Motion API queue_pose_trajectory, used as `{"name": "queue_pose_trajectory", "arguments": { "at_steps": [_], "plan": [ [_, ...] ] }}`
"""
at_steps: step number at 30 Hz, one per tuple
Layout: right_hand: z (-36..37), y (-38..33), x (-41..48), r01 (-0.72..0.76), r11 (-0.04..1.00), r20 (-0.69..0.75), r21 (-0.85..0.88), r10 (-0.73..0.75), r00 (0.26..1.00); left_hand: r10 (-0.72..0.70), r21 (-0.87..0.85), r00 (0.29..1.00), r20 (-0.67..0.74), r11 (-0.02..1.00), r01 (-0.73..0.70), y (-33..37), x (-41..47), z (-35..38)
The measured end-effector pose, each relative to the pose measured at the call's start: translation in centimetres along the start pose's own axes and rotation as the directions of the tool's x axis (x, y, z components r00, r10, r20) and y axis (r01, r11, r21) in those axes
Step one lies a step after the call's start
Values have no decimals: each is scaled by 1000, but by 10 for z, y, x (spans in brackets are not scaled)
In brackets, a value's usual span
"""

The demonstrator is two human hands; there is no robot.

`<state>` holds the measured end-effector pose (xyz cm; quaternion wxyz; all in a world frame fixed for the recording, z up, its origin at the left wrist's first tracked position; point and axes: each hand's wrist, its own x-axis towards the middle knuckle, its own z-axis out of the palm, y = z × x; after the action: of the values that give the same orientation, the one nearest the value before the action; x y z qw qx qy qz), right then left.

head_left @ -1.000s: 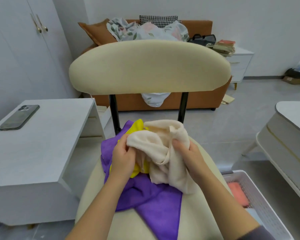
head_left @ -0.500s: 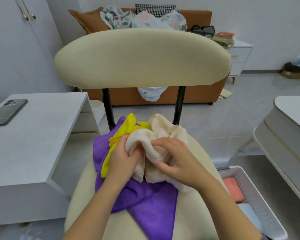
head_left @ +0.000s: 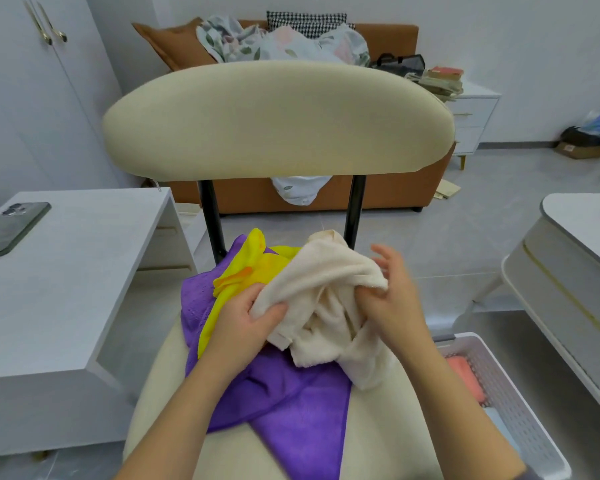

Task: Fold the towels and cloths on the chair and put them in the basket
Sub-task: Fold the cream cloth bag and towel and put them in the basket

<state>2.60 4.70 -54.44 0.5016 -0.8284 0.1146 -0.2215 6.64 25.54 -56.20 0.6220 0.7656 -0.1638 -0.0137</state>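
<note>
one crumpled cream towel [head_left: 326, 289] lies over a purple cloth [head_left: 291, 393] and a yellow cloth [head_left: 250, 268] on the chair seat [head_left: 381, 441], left hand [head_left: 246, 320] pinching its left edge, right hand [head_left: 392, 296] too blurred to tell its hold; soft and limp, likely best taken by two corners.

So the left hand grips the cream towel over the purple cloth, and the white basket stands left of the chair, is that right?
Not quite: the head view shows the white basket right of the chair, not left. The rest holds: the left hand grips the cream towel, which lies over the purple cloth.
</note>
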Motion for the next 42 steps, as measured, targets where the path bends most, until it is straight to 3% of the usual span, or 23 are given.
{"name": "queue_pose_trajectory", "arguments": {
  "at_steps": [2, 4, 10, 14, 18, 22, 24, 26, 28, 30, 32, 35, 42],
  "plan": [
    [2, -2, -1, 330, 919, 38, -216, -329, 943, -39, -79, 998, -51, 996, 35, 0, 2, -1],
    [6, -1, -3, 528, 762, 118, -375, -526, 842, -60, -112, 996, -63, 992, 52, 4, 1, 1],
    [32, -2, -12, 704, 587, 267, -400, -660, 702, -47, -120, 999, -1, 992, 46, 5, 0, 4],
    [37, 5, -11, 671, 686, 191, -280, -645, 740, -74, -215, 997, 25, 973, 77, 4, 0, 3],
    [35, -1, -13, 470, 877, 150, -101, -453, 879, -16, -373, 997, 80, 927, 45, 4, -3, 2],
    [31, -8, -13, 279, 957, 138, 77, -287, 948, 181, -26, 972, 148, 984, -179, 2, -6, 10],
    [28, -12, -11, 205, 964, 98, 166, -223, 970, 254, 163, 965, 71, 951, -263, -4, -3, 16],
    [24, -16, -10, 181, 958, 49, 223, -197, 979, 271, 215, 962, -20, 941, -260, -7, -1, 22],
    [21, -12, -7, 299, 951, 5, 82, -300, 954, 224, 192, 971, -86, 960, -204, -7, -2, 25],
    [19, -7, -6, 444, 872, 8, -205, -452, 892, 231, 187, 966, -118, 960, -207, -3, -3, 28],
    [15, -13, -7, 511, 795, 23, -327, -534, 845, 261, 199, 958, -117, 951, -235, 10, -3, 29],
    [-1, -47, -8, 572, 755, 18, -321, -599, 801, 314, 254, 944, -101, 925, -281, 44, 6, 29],
    [-78, -138, 20, 387, 913, -107, -129, -401, 910, 401, 391, 916, 27, 839, -379, 160, 35, 15]
  ]
}}
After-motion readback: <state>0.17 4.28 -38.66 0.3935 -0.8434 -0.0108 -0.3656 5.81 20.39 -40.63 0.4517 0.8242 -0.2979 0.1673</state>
